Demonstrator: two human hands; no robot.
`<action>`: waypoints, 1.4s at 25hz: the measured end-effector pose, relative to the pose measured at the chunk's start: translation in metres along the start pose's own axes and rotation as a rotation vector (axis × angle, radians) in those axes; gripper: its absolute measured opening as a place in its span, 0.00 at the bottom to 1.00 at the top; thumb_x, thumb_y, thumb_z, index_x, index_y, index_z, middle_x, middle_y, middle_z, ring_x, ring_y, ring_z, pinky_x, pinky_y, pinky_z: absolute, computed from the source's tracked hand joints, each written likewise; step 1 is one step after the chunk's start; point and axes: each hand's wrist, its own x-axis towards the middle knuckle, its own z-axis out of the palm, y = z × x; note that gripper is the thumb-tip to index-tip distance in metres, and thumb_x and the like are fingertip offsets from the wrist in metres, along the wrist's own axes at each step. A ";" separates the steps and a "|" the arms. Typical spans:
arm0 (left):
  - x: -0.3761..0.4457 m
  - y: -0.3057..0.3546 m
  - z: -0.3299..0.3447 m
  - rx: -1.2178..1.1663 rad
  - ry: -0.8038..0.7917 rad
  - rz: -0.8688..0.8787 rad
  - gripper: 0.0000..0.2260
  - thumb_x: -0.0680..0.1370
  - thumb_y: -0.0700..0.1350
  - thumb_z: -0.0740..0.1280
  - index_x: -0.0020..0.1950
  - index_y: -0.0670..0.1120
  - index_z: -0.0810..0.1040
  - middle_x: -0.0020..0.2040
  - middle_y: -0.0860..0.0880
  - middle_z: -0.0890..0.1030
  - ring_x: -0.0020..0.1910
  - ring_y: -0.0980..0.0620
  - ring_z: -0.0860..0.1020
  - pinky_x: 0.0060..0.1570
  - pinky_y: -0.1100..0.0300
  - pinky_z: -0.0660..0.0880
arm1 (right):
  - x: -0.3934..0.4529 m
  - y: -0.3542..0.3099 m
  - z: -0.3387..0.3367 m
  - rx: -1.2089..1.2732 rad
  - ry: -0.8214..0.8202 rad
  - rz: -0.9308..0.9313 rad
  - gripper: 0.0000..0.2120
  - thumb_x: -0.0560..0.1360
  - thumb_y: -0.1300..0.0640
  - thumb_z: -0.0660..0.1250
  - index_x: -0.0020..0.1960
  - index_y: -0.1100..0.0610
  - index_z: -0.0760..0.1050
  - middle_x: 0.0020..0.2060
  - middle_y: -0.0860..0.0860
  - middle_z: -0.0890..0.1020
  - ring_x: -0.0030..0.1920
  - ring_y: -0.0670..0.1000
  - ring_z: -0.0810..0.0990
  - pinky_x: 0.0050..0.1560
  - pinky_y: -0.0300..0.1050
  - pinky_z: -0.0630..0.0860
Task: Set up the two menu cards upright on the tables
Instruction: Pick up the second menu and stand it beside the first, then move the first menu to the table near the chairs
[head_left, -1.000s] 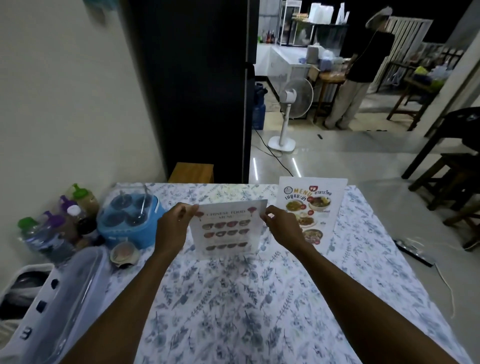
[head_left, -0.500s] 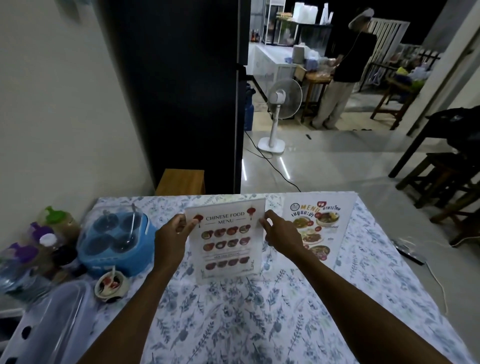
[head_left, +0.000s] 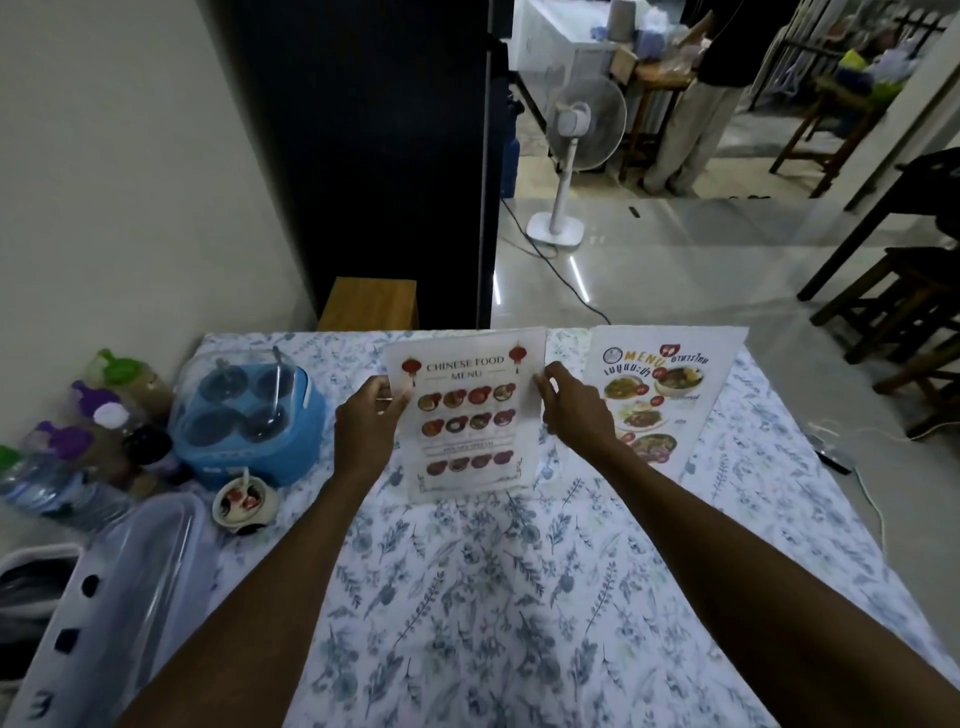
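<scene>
Both hands are being kept on the Chinese food menu card (head_left: 467, 415), which is being held upright near the far edge of the table (head_left: 519, 597) with its lower edge on the floral cloth. Its left edge is being pinched by the left hand (head_left: 366, 431), thumb in front, while its right edge is being touched by the curled fingers of the right hand (head_left: 574, 410); how tightly that hand is closed cannot be told. A second menu card (head_left: 662, 395), printed with food pictures, is being seen just beside it on the right, standing and leaning back.

At the left, a blue condiment caddy (head_left: 249, 415) with a clear lid is being shown holding four dark cups and spoon handles. In front of it, a small bowl (head_left: 244, 506) is holding a spoon. Capped bottles (head_left: 104, 415) are being kept against the wall, and a translucent lidded box (head_left: 119, 597) is lying at the near left; its contents cannot be made out.
</scene>
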 end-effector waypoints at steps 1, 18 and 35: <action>0.000 -0.001 0.001 0.030 -0.021 -0.019 0.10 0.78 0.51 0.70 0.53 0.45 0.80 0.48 0.50 0.85 0.45 0.52 0.82 0.38 0.64 0.73 | 0.000 -0.001 0.002 0.023 0.011 0.007 0.18 0.82 0.40 0.50 0.57 0.51 0.71 0.40 0.53 0.85 0.37 0.54 0.84 0.43 0.54 0.83; -0.039 -0.020 0.057 0.312 -0.377 -0.467 0.38 0.70 0.67 0.69 0.68 0.40 0.68 0.65 0.41 0.79 0.62 0.39 0.79 0.60 0.47 0.76 | -0.045 0.059 0.000 0.129 0.104 0.157 0.08 0.79 0.47 0.62 0.52 0.50 0.75 0.39 0.50 0.85 0.39 0.51 0.84 0.43 0.55 0.83; -0.043 0.068 0.225 0.441 -0.599 -0.239 0.40 0.77 0.60 0.68 0.74 0.32 0.60 0.68 0.35 0.75 0.64 0.36 0.76 0.57 0.46 0.77 | -0.067 0.194 -0.048 0.102 0.116 0.498 0.19 0.75 0.51 0.70 0.63 0.57 0.71 0.47 0.51 0.83 0.49 0.54 0.82 0.47 0.50 0.78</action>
